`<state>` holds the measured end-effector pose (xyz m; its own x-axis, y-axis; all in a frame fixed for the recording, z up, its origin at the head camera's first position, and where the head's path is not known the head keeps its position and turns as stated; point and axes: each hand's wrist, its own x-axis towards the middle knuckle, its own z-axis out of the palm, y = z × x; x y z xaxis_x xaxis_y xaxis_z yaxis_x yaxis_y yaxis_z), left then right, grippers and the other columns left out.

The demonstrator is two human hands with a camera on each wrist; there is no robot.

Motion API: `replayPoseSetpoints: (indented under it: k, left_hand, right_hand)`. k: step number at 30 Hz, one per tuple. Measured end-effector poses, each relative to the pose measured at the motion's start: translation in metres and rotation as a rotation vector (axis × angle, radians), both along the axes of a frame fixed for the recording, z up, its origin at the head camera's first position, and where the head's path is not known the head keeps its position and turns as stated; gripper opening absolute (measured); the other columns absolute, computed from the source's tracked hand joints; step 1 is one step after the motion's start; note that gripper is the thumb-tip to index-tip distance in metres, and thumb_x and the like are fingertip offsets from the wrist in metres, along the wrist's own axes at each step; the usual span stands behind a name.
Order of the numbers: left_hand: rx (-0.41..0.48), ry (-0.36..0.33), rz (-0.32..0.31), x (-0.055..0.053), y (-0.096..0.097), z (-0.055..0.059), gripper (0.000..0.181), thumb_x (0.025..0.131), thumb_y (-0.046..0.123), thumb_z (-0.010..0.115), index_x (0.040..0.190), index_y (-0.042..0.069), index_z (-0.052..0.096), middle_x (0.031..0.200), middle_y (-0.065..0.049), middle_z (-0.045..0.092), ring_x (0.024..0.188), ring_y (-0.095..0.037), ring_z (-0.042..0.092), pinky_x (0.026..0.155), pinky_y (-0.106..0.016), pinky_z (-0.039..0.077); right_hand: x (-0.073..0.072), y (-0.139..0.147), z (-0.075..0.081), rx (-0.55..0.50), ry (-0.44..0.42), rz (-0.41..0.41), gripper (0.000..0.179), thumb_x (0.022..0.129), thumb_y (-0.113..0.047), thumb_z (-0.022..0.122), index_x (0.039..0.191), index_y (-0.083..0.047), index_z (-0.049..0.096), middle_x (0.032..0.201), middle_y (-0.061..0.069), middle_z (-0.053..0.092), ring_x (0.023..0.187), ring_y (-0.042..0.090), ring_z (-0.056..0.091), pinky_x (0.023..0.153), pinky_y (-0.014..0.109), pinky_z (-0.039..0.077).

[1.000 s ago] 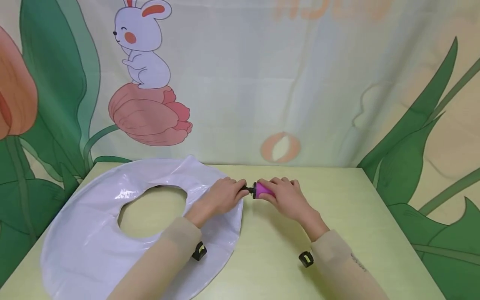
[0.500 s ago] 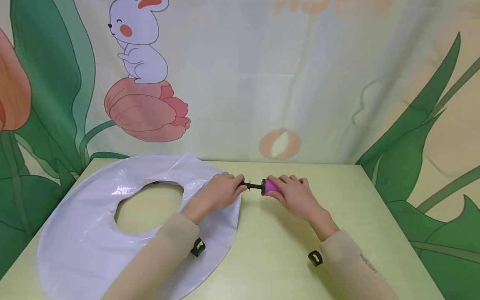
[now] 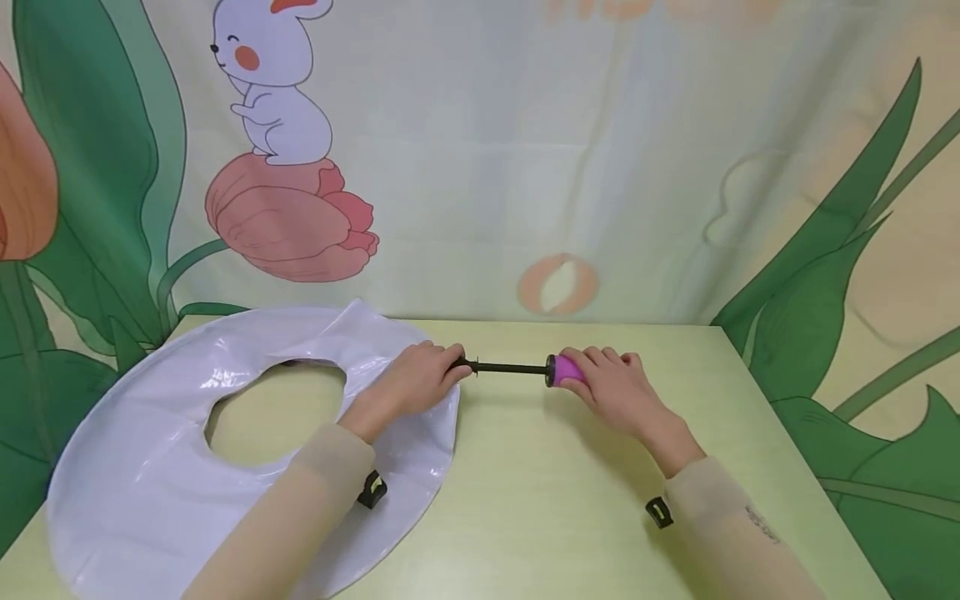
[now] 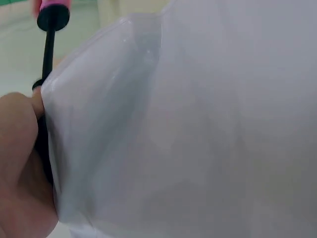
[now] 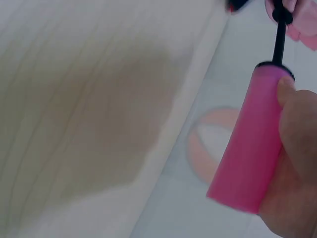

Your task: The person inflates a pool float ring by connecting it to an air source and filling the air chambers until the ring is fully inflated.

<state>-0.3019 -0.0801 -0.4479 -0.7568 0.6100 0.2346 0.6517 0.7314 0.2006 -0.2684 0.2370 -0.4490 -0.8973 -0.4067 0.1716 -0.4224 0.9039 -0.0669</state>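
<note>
A hand pump, its pink-purple barrel [image 3: 567, 369] joined to a long black rod [image 3: 513, 368], is held level above the table between both hands. My left hand [image 3: 416, 379] grips the black end of the pump, beside the rim of a limp white inflatable ring [image 3: 135, 450]. In the left wrist view, that ring [image 4: 198, 124] fills most of the picture and touches the left hand [image 4: 17, 168]. My right hand [image 3: 618, 392] wraps round the barrel; in the right wrist view the thumb lies along the pink barrel [image 5: 247, 144]. The pump's tip inside the left hand is hidden.
The ring lies over the left side of the pale yellow-green table [image 3: 540, 500]. Behind the table's back edge hangs a printed curtain [image 3: 450, 167] with a rabbit and tulips. A black clip-like piece [image 3: 659, 512] shows at each sleeve.
My right hand has drawn the barrel rightward, and much more black rod shows between the hands. The left hand and the ring appear slightly further left, as the view also shifts.
</note>
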Motion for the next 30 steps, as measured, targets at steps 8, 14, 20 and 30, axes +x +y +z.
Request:
replayPoseSetpoints:
  k: [8, 14, 20, 30]
  left_hand:
    - [-0.037, -0.004, -0.001, 0.005, 0.038, 0.007, 0.025, 0.110, 0.033, 0.048, 0.101, 0.011, 0.055, 0.075, -0.004, 0.053, 0.077, -0.029, 0.056, 0.072, -0.043, 0.045]
    - [-0.021, 0.007, 0.010, 0.007, 0.036, 0.003, 0.024, 0.109, 0.033, 0.052, 0.098, 0.011, 0.055, 0.073, -0.003, 0.052, 0.075, -0.028, 0.054, 0.071, -0.042, 0.043]
    - [-0.012, -0.005, -0.003, 0.002, 0.015, 0.002, 0.023, 0.109, 0.033, 0.053, 0.099, 0.012, 0.057, 0.072, -0.001, 0.052, 0.074, -0.026, 0.052, 0.073, -0.040, 0.043]
    - [-0.048, 0.038, -0.007, 0.005, 0.026, 0.006, 0.025, 0.110, 0.033, 0.050, 0.102, 0.010, 0.055, 0.076, -0.005, 0.054, 0.079, -0.031, 0.057, 0.073, -0.044, 0.045]
  right_hand:
    - [0.003, -0.038, 0.009, 0.054, 0.063, 0.050, 0.055, 0.109, -0.048, 0.043, 0.151, -0.014, 0.048, 0.131, 0.011, 0.058, 0.119, 0.037, 0.052, 0.092, 0.062, 0.036]
    - [0.000, -0.047, 0.003, 0.084, 0.054, 0.053, 0.056, 0.109, -0.052, 0.042, 0.152, -0.016, 0.046, 0.133, 0.010, 0.058, 0.120, 0.035, 0.053, 0.091, 0.059, 0.038]
    - [-0.001, -0.013, -0.001, 0.018, 0.028, 0.042, 0.058, 0.103, -0.051, 0.057, 0.148, -0.015, 0.049, 0.133, 0.011, 0.059, 0.120, 0.034, 0.053, 0.091, 0.057, 0.037]
    - [-0.002, -0.025, 0.007, 0.039, 0.018, 0.051, 0.059, 0.106, -0.052, 0.049, 0.150, -0.013, 0.049, 0.132, 0.011, 0.060, 0.117, 0.035, 0.054, 0.087, 0.057, 0.039]
